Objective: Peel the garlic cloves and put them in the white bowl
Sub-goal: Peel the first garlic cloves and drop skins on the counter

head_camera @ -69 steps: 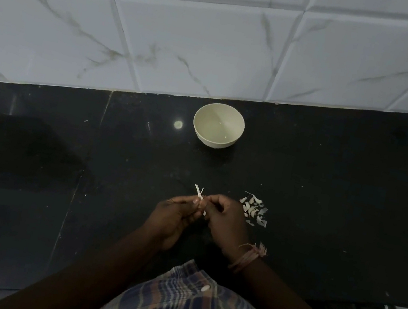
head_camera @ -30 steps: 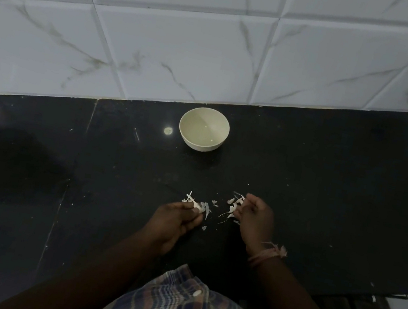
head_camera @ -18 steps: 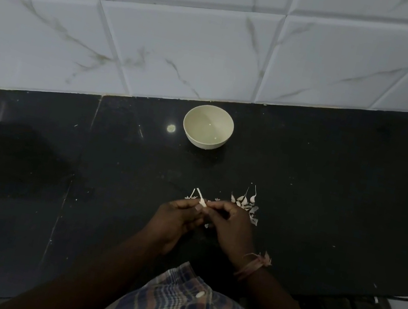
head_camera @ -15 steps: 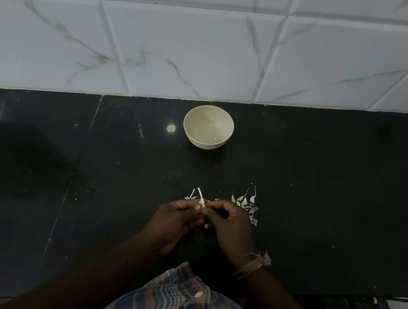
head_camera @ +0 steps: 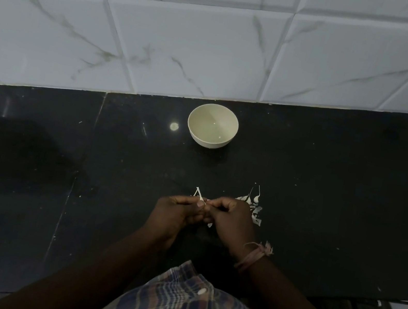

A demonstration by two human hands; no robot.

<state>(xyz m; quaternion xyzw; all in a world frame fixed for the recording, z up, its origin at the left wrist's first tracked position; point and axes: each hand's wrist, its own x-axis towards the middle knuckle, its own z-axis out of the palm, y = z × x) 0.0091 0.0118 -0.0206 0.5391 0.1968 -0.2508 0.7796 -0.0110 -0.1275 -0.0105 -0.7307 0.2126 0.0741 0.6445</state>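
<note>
Left hand and right hand: one garlic clove is pinched between both.
The small clove could be dropped among the peels if the skin tears suddenly.

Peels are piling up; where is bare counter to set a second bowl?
Bare: left of the white bowl, and the right side beyond the peel pile. Crowded: around the left hand and right hand.

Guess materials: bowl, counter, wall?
White bowl: likely plastic or melamine, smooth cream, soft sheen; ceramic not ruled out. Counter: polished black stone, probably granite; speckled and mirrors a light spot. Wall: glossy white tiles with grey marble-like veining and bevelled joints.
</note>
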